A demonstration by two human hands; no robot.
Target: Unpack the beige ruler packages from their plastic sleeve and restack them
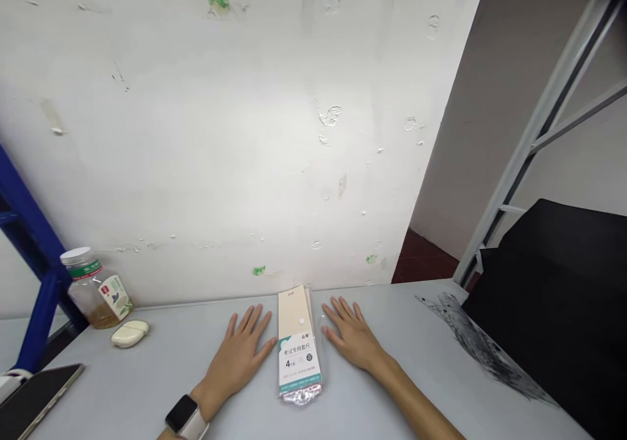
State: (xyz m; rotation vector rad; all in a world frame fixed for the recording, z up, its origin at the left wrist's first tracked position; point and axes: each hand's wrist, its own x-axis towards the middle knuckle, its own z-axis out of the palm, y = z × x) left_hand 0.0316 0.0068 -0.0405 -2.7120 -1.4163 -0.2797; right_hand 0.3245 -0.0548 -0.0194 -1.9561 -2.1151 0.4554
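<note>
Between my hands a ruler set in a clear plastic packet [300, 342] lies flat on the grey table [259, 420]. Its label is white and teal, and a cream-coloured panel shows above that. My left hand [241, 355] rests palm down just left of the packet, fingers spread, with the thumb close to the packet's edge. On that wrist is a smartwatch [182, 414] with a light band. To the right of the packet, my right hand [351, 335] also lies flat with its fingers apart. Neither hand holds anything.
At the left stand a clear jar [95, 290] with a white lid and a small cream-coloured case [130, 333]. A phone [42, 401] lies at the near left edge. Black sheeting [553, 296] covers the right side. A white wall [245, 133] borders the table's back.
</note>
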